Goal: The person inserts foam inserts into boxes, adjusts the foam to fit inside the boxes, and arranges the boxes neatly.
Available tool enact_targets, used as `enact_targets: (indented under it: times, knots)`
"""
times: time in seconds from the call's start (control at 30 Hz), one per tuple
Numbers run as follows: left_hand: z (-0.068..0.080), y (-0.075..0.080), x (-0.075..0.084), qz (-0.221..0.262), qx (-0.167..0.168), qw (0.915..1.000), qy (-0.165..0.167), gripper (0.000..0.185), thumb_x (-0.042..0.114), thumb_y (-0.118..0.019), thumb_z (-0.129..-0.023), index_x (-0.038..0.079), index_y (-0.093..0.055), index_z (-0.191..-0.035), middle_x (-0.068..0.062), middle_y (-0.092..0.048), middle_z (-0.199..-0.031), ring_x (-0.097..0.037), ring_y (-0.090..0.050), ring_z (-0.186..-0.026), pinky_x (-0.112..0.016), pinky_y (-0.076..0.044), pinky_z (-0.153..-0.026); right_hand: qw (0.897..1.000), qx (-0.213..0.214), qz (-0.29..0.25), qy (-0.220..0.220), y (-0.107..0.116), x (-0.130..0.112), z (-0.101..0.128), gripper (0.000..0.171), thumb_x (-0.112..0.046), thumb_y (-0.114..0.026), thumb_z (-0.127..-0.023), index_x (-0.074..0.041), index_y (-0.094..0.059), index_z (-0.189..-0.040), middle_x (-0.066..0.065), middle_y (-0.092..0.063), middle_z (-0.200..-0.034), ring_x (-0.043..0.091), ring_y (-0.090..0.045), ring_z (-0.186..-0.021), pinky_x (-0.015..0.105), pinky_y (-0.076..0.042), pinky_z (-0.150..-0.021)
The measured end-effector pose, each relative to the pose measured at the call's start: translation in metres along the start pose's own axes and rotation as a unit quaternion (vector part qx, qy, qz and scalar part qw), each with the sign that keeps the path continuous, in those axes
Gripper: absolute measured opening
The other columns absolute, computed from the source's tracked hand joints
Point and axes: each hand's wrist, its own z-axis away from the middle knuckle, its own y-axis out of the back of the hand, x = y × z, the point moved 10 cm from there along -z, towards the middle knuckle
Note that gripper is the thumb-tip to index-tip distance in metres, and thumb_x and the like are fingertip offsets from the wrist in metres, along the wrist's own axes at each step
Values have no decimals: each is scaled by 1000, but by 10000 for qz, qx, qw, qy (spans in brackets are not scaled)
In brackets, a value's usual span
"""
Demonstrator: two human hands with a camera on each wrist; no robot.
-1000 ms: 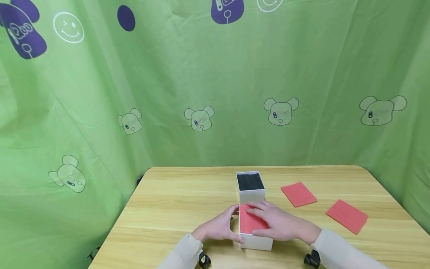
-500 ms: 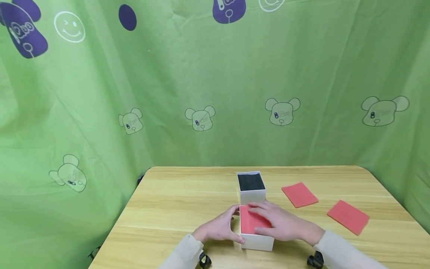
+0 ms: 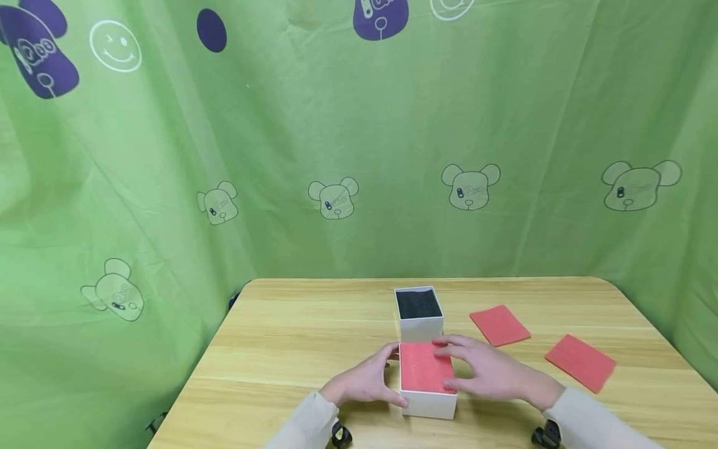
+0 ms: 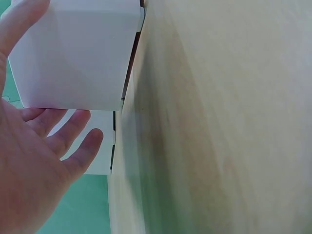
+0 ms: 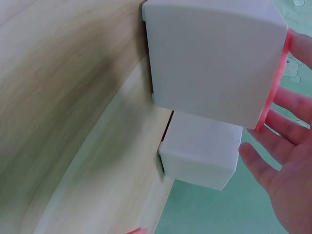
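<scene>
Fingers [image 3: 449,342] straight on white box [image 3: 429,405]; wooden table [image 3: 291,349], green curtain [image 3: 336,125] behind

Pad [image 3: 425,368] in near box [image 3: 429,404]; 2nd box [image 3: 419,318] behind.

Wooden table [image 3: 291,349] with rounded far corners; small white box [image 3: 419,312] with black lining sits mid-table, open top; two loose red foam pads [image 3: 500,325] [image 3: 580,362] lie flat to its right, apart; green curtain [image 3: 359,143] with bear-head prints behind.
</scene>
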Motion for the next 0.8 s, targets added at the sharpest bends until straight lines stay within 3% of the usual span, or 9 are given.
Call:
enact_targets:
  times: [0.23,0.47,0.8]
  knots:
    - [0,0,-1,-33,-10,10000,-5,99,30,-85,-69,14,-24,-146,2,-42,-139,-10,-39,-127,-29,-33,-107,10000,-27,63,-26,-4,0,-1,61,-59,-59,-84,-13,-62,-123,6,-50,-137,30,-46,-123,51,-42,-97]
    - [-1,0,-1,-69,-33,10000,28,99,31,-84,-69,15,-24,-146,3,-42,-139,-10,-39,-127,-30,-33,-107,10000,8,87,29,-1,-1,0,52,-53,-59,-87,-14,-63,-122,5,-51,-136,29,-48,-122,50,-44,-96]
    - [0,0,1,-197,-69,9998,-9,98,33,-84,-70,12,-25,-146,2,-43,-138,-9,-40,-125,-29,-33,-107,10000,-73,-21,1,-3,1,-2,54,-50,-63,-85,-13,-62,-124,1,-52,-134,27,-47,-123,48,-42,-98]
